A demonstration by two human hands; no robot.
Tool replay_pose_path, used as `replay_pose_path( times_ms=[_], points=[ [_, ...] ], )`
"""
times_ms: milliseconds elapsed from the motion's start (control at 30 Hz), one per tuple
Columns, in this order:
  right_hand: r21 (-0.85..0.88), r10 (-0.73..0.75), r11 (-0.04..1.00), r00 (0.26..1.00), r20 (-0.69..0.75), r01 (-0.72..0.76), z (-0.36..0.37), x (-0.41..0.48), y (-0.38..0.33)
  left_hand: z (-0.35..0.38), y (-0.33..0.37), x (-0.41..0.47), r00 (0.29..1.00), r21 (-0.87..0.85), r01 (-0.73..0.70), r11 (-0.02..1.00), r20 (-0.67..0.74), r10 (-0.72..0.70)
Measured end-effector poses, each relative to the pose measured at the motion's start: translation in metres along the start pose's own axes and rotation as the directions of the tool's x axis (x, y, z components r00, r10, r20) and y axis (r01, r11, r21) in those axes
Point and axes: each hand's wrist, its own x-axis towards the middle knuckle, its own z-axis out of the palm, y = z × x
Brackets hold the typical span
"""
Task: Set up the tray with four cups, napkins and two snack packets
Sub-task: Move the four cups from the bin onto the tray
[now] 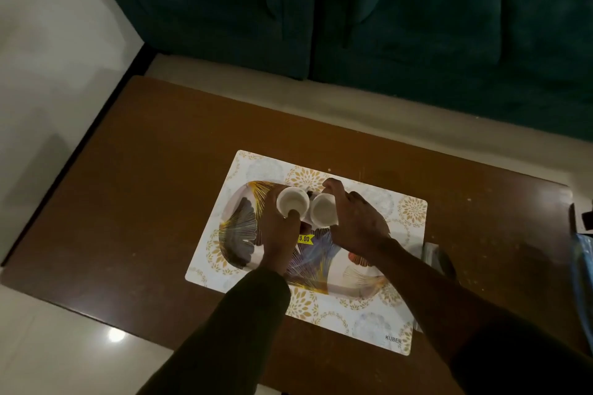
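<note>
An oval tray (239, 231) with a gold and grey leaf print lies on a patterned placemat (407, 212). Two small white cups stand side by side at the tray's far edge. My left hand (277, 234) grips the left cup (292, 200), thumb over its near rim. My right hand (359, 221) wraps around the right cup (322, 210) from the right. A yellow price sticker (305, 238) shows on the tray between my hands. No napkins or snack packets are visible.
The placemat rests on a brown wooden table (144, 186). A dark green sofa (385, 26) stands beyond the table's far edge. A clear plastic bag (582, 266) and a dark object (587, 218) sit at the table's right end. White floor (48, 74) lies to the left.
</note>
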Motion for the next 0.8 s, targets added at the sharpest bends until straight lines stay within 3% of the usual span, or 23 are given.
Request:
replay_pose_path(
  times_ms=[300, 500, 600, 800],
  points=[
    [0.005, 0.044, 0.999, 0.999, 0.013, -0.044, 0.01, -0.003, 0.005, 0.01, -0.013, -0.003, 0.998, -0.033, -0.029, 0.999, 0.049, 0.03],
    [0.029, 0.002, 1.0, 0.986, -0.168, 0.003, 0.013, -0.01, 0.002, -0.006, -0.023, 0.005, 0.958, 0.249, -0.274, 0.929, 0.157, 0.24],
    [0.122, 0.096, 0.99, 0.983, -0.159, -0.077, 0.018, -0.011, 0.0, -0.017, -0.025, 0.009, 0.93, 0.319, -0.358, 0.878, 0.208, 0.303],
    [0.211, 0.13, 0.973, 0.978, -0.163, -0.094, 0.027, -0.013, -0.002, -0.025, -0.025, 0.012, 0.932, 0.356, -0.349, 0.867, 0.225, 0.282]
  ],
)
